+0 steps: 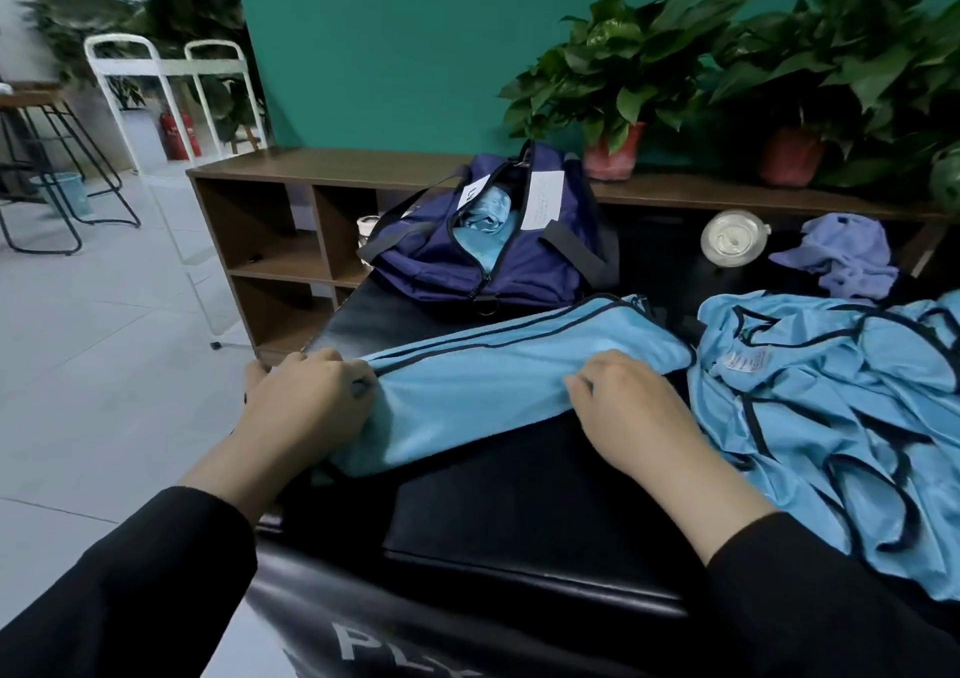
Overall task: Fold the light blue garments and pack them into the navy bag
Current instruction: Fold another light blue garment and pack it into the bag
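A light blue garment with dark stripes [488, 371] lies folded in a long band across the black padded surface [519, 501]. My left hand [306, 402] grips its left end with curled fingers. My right hand [634, 412] pinches its near edge at the middle. Behind it the navy bag [519, 267] stands unzipped, with light blue fabric [483, 220] showing inside. A heap of light blue garments with dark trim [831, 417] lies to the right.
A lavender cloth [841, 256] and a round clear lid [730, 236] sit at the back right. A brown wooden shelf [291, 220] with potted plants [618, 85] runs along the teal wall. Stools and a white rack stand on the tiled floor at left.
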